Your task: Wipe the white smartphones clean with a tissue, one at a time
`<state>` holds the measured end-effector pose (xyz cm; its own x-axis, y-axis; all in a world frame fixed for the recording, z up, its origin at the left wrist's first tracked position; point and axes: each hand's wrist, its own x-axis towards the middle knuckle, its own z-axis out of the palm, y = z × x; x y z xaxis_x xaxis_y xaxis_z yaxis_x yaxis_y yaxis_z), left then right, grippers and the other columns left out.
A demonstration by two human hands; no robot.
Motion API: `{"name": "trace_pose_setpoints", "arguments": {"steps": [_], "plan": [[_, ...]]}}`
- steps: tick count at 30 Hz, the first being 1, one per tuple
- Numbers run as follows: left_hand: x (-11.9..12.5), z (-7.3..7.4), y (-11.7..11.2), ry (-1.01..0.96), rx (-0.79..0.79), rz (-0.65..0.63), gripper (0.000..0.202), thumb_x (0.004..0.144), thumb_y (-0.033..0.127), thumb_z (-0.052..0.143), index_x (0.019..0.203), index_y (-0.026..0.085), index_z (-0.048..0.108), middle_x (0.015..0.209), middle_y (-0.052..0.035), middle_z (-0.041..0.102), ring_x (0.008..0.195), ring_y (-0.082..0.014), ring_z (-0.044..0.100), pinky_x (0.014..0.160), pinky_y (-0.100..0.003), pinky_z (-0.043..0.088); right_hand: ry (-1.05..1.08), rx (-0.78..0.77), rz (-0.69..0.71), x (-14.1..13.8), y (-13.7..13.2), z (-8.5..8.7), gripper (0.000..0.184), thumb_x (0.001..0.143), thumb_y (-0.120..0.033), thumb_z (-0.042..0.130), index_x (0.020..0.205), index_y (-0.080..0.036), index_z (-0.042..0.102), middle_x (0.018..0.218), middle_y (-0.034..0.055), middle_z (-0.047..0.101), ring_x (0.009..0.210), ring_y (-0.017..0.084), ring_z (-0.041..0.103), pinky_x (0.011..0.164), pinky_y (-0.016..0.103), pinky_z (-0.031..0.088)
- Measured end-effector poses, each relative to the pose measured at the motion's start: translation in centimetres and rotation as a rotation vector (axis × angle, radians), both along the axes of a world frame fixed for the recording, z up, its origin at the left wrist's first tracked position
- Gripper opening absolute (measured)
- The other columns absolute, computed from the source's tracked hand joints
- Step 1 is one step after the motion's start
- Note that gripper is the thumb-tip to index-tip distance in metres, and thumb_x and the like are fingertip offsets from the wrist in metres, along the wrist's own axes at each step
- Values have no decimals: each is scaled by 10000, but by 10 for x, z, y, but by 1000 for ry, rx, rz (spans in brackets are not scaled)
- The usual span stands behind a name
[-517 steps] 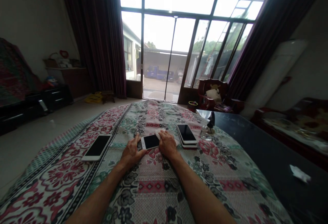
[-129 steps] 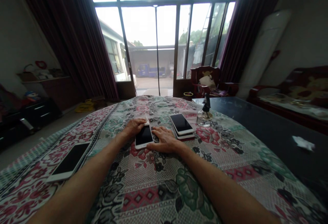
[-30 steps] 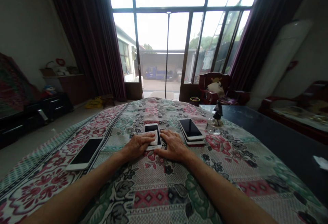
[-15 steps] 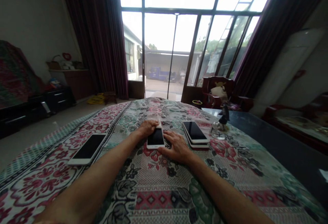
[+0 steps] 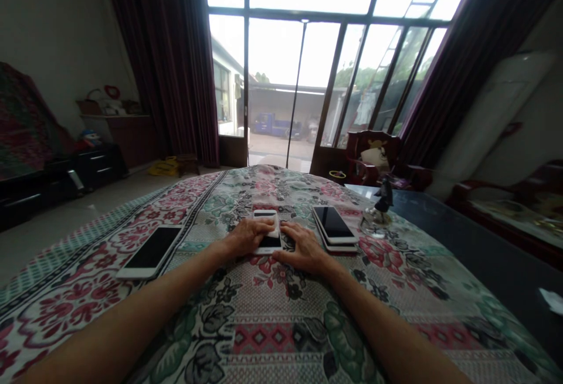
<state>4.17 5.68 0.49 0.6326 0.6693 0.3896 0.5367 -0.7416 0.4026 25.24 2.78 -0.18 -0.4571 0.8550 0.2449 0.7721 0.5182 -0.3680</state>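
While under the left hand [image 5: 248,236], the white-edged smartphone [image 5: 269,243] lies face-up.

The left hand [image 5: 248,237] was laid flat across a white smartphone [image 5: 269,242], and the right hand [image 5: 303,249] was planted just beside it on a floral bedspread [image 5: 272,337]. Another white phone [image 5: 152,252] was lying off to the left, and a little stack of phones [image 5: 333,226] was sitting to the right, nice and close.

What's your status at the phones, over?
Left hand resting on white smartphone. Right hand beside it. Stacked phones just right of right hand, not touching.
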Motion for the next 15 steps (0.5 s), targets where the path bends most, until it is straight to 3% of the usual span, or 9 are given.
{"name": "trace_pose_setpoints", "arguments": {"steps": [4, 7, 10, 15], "plan": [[-12, 1, -27, -11, -36, -106, 363, 856, 137, 457, 1078, 270, 712, 1259, -19, 660, 1174, -178, 593, 1016, -338, 471, 5, 26, 5, 1, 1, -2, 679, 737, -560, 689, 1308, -216, 557, 1436, 102, 476, 1332, 287, 406, 1107, 455, 277], [-23, 0, -33, -13, -78, -158, 363, 880, 151, 454, 1110, 282, 702, 1295, -11, 637, 1183, -171, 592, 1034, -352, 463, 8, 28, 24, 2, 1, -2, 679, 748, -571, 677, 1311, -212, 559, 1439, 102, 472, 1327, 290, 408, 1105, 459, 282], [-26, -1, -21, -37, -126, -126, 370, 882, 162, 454, 1138, 280, 693, 1330, -14, 606, 1217, -177, 573, 1059, -368, 440, -3, 18, 35, 3, 1, -2, 685, 751, -565, 678, 1321, -205, 553, 1445, 111, 462, 1327, 293, 406, 1101, 464, 286], [-18, -1, 18, -67, -164, -14, 340, 871, 210, 470, 1089, 272, 723, 1286, -24, 632, 1199, -202, 590, 1051, -371, 441, 2, 31, 43, 3, 1, -3, 665, 763, -567, 668, 1322, -227, 551, 1447, 101, 461, 1323, 285, 405, 1091, 469, 289]]}}
